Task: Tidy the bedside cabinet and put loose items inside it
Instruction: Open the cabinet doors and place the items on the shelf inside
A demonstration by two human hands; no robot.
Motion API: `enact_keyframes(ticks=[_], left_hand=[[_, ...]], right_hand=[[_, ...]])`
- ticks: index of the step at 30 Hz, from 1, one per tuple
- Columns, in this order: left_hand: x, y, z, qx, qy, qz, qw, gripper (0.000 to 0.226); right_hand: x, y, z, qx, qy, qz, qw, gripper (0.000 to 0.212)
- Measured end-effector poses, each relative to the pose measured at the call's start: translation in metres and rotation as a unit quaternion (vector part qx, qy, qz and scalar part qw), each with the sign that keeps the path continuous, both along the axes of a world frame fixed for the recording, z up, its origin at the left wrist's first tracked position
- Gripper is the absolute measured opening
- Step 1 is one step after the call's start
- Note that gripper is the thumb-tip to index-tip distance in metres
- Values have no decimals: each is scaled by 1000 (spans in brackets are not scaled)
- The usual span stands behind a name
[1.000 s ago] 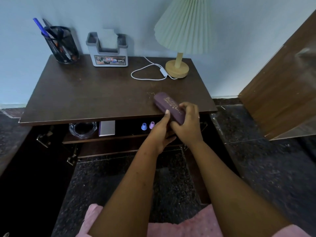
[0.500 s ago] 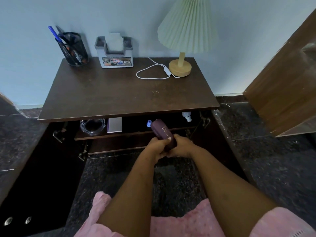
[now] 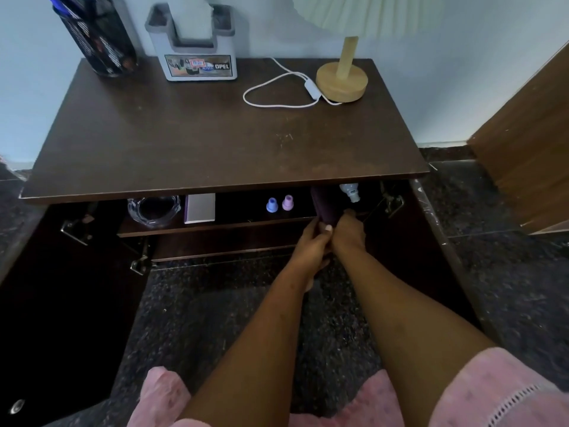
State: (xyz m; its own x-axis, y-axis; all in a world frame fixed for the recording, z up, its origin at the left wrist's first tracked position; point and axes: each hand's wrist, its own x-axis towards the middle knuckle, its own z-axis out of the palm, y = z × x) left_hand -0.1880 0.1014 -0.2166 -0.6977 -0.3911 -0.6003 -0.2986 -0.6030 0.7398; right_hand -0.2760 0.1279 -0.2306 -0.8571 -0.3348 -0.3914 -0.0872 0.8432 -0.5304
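Observation:
A dark purple case (image 3: 325, 203) lies partly inside the open bedside cabinet (image 3: 215, 140), its far end under the top board on the upper shelf (image 3: 215, 227). My left hand (image 3: 312, 245) grips its near end from the left. From the right, my right hand (image 3: 348, 232) holds the same end. Both hands are pressed together at the shelf's front edge.
On the shelf sit a glass ashtray (image 3: 154, 209), a small grey book (image 3: 200, 208), a blue cap (image 3: 272, 204), a pink cap (image 3: 288, 202) and a white bottle (image 3: 350, 191). On top stand a pen holder (image 3: 98, 35), a tissue box (image 3: 197, 47) and a lamp (image 3: 343, 78) with white cord (image 3: 277, 87). Cabinet doors hang open on both sides.
The purple case came off the cabinet top, went down in front of the shelf, and now its far end is pushed in under the top board. Both hands followed it forward.

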Motion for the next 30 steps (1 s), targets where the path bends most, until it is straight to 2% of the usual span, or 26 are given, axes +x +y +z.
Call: enact_keyframes(ticks=[4,10,15,18,27,30], left_hand=[[-5,-7,-9,0,16,-2,1000,44],[-10,-18,-18,34,45,37,998,48],[-14,-23,-23,51,54,64,995,47],[-12,-26,-27,55,53,72,994,46],[-4,-21,-17,31,-15,49,998,41],[8,-18,-2,20,-47,29,998,39]], right_hand=[[-6,-13,-11,-27,13,-17,999,53],[-9,-32,-19,-64,49,-33,996,67],[-13,-42,-25,-80,36,-45,995,63],[-11,-46,-28,-106,24,-68,992,68],[-4,-37,-24,-83,32,-69,994,80],[5,-24,-13,-77,35,-53,995,73]])
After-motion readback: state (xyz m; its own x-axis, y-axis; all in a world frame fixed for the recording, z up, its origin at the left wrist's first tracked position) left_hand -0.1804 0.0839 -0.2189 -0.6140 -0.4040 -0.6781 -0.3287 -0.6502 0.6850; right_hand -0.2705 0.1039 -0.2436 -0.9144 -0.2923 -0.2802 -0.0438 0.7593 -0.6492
